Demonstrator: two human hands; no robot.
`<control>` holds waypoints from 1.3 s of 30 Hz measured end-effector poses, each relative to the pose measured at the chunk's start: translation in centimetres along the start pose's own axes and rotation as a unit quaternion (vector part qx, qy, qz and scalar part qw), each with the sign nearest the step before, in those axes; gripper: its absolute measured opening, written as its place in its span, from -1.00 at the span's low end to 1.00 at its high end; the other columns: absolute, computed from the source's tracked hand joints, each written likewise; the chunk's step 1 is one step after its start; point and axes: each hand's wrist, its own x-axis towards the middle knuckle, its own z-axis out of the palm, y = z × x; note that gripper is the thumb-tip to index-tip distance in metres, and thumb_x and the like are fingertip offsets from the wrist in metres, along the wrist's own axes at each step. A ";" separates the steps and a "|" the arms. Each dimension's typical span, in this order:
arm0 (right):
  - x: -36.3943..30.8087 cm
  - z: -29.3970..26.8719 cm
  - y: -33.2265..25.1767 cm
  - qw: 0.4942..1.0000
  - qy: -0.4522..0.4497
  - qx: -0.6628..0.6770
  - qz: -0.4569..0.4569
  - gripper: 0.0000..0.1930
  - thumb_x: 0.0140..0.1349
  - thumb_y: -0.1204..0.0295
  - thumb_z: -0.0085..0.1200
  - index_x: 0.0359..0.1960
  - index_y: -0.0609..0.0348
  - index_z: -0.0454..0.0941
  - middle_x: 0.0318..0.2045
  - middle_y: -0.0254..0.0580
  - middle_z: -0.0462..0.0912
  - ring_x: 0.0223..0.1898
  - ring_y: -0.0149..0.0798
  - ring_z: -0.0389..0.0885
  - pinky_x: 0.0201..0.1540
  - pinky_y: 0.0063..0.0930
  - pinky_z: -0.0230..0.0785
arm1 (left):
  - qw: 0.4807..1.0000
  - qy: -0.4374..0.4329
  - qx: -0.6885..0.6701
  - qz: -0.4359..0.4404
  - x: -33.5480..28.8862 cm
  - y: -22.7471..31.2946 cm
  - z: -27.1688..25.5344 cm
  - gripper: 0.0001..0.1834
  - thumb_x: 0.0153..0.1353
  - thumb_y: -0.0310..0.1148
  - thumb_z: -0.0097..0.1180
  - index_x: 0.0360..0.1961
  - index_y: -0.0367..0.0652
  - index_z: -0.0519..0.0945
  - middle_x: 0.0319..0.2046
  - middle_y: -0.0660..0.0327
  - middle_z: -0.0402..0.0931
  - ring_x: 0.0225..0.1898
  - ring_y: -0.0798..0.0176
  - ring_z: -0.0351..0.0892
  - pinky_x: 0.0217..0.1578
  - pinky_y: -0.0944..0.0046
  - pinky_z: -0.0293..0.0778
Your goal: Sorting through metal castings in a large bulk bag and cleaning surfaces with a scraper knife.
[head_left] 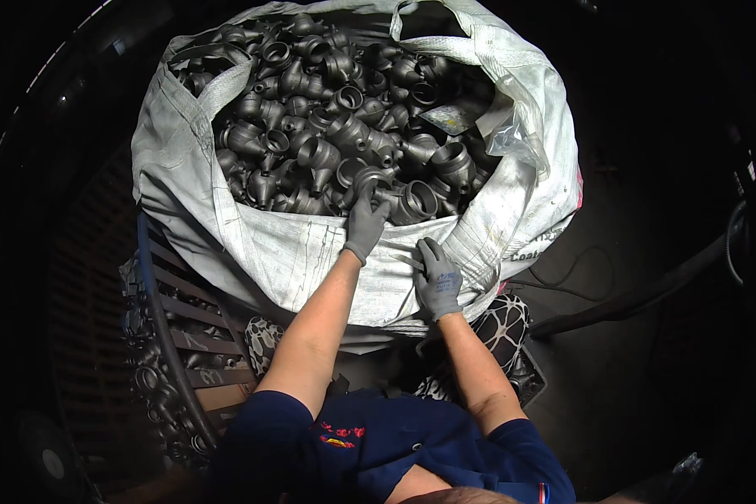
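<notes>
A large white woven bulk bag (286, 256) stands before me, heaped with dark grey hollow fittings (317, 153) that have round open sockets and narrow necks. My left hand (367, 225), in a grey glove, reaches over the bag's near rim. Its fingers are closed on a dark fitting (418, 202) whose round opening faces right. Outside the rim, lower and to the right, my gloved right hand (438, 279) is closed around a thin pale stick-like tool (407, 261). The tool points left across the bag's front, and its exact kind cannot be made out.
Wide lifting straps (225, 88) loop over the bag's rim. A clear plastic pouch (512, 126) with a card lies at its right side. At lower left, more fittings (155, 382) sit by a slatted crate (195, 336). A dark hose (647, 294) runs at right.
</notes>
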 end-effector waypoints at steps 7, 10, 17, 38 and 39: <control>0.2 0.6 0.4 1.000 -0.003 -0.022 -0.001 -0.44 -0.07 0.45 0.13 0.08 0.03 0.41 0.07 -0.18 0.47 -0.26 -0.02 0.61 -0.18 -0.20 0.45 | 0.998 -0.019 -0.005 -0.065 -0.2 2.0 -0.2 -0.38 0.09 -0.52 0.09 0.22 -0.30 0.26 0.02 0.13 0.39 -0.01 0.30 0.37 0.04 0.35 0.30; 0.2 0.7 0.4 1.000 -0.002 -0.024 -0.002 -0.44 -0.07 0.45 0.13 0.09 0.01 0.41 0.07 -0.18 0.48 -0.22 -0.02 0.60 -0.18 -0.19 0.44 | 0.998 -0.012 0.019 -0.054 -0.2 3.0 -0.3 -0.38 0.08 -0.52 0.09 0.22 -0.29 0.26 0.05 0.08 0.38 0.07 0.23 0.37 0.10 0.32 0.28; 0.3 0.7 0.3 1.000 0.002 -0.026 -0.007 -0.46 -0.04 0.46 0.12 0.09 0.02 0.40 0.06 -0.13 0.49 -0.17 -0.02 0.59 -0.18 -0.19 0.45 | 0.998 0.004 0.054 -0.009 -0.1 1.8 -0.2 -0.39 0.08 -0.46 0.10 0.19 -0.31 0.27 0.07 -0.01 0.40 0.13 0.15 0.37 0.14 0.30 0.26; 0.3 1.2 0.2 1.000 -0.010 -0.026 -0.008 -0.44 -0.05 0.45 0.10 0.11 0.01 0.40 0.08 -0.16 0.47 -0.11 -0.04 0.57 -0.17 -0.18 0.45 | 0.999 0.020 0.042 0.020 0.1 -0.3 -0.5 -0.37 0.09 -0.36 0.15 0.21 -0.24 0.28 -0.04 -0.13 0.49 0.00 -0.06 0.51 -0.03 0.16 0.41; 0.3 1.3 0.4 1.000 -0.008 -0.026 -0.006 -0.43 -0.05 0.44 0.10 0.11 0.01 0.39 0.09 -0.15 0.46 -0.10 -0.03 0.56 -0.16 -0.17 0.44 | 0.998 0.028 0.050 0.039 0.3 -0.8 -0.4 -0.36 0.09 -0.37 0.15 0.22 -0.25 0.28 -0.02 -0.13 0.48 0.03 -0.05 0.49 0.00 0.18 0.39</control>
